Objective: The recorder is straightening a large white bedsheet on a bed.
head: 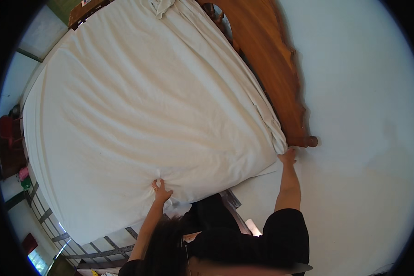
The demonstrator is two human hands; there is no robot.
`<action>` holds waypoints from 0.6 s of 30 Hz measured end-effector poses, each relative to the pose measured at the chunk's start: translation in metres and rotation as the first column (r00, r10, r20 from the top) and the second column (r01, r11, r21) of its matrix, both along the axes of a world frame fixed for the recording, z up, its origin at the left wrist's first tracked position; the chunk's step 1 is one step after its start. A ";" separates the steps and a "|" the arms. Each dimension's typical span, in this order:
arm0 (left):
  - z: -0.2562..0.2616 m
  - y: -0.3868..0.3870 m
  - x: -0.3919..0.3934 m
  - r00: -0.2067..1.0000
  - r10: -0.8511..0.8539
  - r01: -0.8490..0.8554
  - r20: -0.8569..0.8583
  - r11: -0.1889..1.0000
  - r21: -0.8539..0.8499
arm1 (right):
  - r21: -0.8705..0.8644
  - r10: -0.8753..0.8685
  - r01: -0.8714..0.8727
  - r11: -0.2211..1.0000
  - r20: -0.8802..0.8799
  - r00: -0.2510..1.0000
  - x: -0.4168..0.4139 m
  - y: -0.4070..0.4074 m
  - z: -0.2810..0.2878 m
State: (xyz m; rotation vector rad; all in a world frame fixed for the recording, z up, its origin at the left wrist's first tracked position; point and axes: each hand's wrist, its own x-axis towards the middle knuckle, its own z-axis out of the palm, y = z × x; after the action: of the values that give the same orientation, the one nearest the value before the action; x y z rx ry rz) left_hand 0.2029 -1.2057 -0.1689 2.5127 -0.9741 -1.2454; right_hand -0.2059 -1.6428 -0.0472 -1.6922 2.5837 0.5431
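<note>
A wrinkled white bed sheet (134,103) covers a mattress across most of the view. On the sheet's near side, my left hand (162,192) has its fingers on a pinched fold, and creases spread out from them. My right hand (287,156) is at the mattress corner beside the foot of the carved wooden headboard (269,51), touching the gathered sheet edge; its fingertips are partly hidden, so its hold cannot be made out. Bunched fabric runs along the headboard.
A pale wall (358,86) rises behind the headboard on the right. Wooden furniture (86,12) stands beyond the bed at the top left. A red chair (7,127) and a barred metal railing (51,220) are at the left. Papers or a similar flat item (232,199) lie beside the bed.
</note>
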 end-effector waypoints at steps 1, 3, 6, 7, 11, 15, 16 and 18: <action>-0.002 -0.004 0.003 1.000 0.008 -0.007 -0.020 0.998 0.060 | 0.017 0.020 -0.020 1.000 0.030 0.999 0.009 0.002 -0.004; -0.007 -0.011 0.008 0.999 0.016 -0.011 -0.040 0.993 0.119 | 0.023 0.084 -0.087 0.996 0.089 0.992 0.029 0.003 -0.013; -0.015 -0.021 0.018 0.994 0.021 0.008 -0.112 0.968 0.252 | -0.113 0.311 -0.291 0.950 0.240 0.920 0.060 -0.008 -0.030; -0.017 -0.023 0.020 0.990 0.035 0.008 -0.133 0.951 0.308 | -0.232 0.454 -0.399 0.887 0.284 0.845 0.070 -0.016 -0.036; -0.020 -0.027 0.019 0.983 0.087 -0.025 -0.160 0.935 0.355 | -0.532 0.669 -0.449 0.718 0.350 0.656 0.114 -0.065 -0.048; -0.016 -0.020 0.013 0.995 0.020 0.010 -0.099 0.958 0.288 | -0.397 0.582 -0.427 0.812 0.499 0.643 0.145 -0.099 -0.053; -0.014 -0.018 0.013 0.995 -0.003 0.029 -0.099 0.964 0.263 | -0.269 0.524 -0.453 0.850 0.527 0.669 0.149 -0.105 -0.056; -0.012 -0.017 0.013 0.995 -0.016 0.039 -0.095 0.969 0.244 | -0.133 0.468 -0.481 0.867 0.551 0.691 0.152 -0.119 -0.063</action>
State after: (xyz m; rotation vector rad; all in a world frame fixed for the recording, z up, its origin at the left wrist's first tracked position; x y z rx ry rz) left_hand 0.2163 -1.2224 -0.1806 2.5997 -0.8844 -1.5644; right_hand -0.0537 -1.7621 -0.1099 -2.1150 1.7138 0.0254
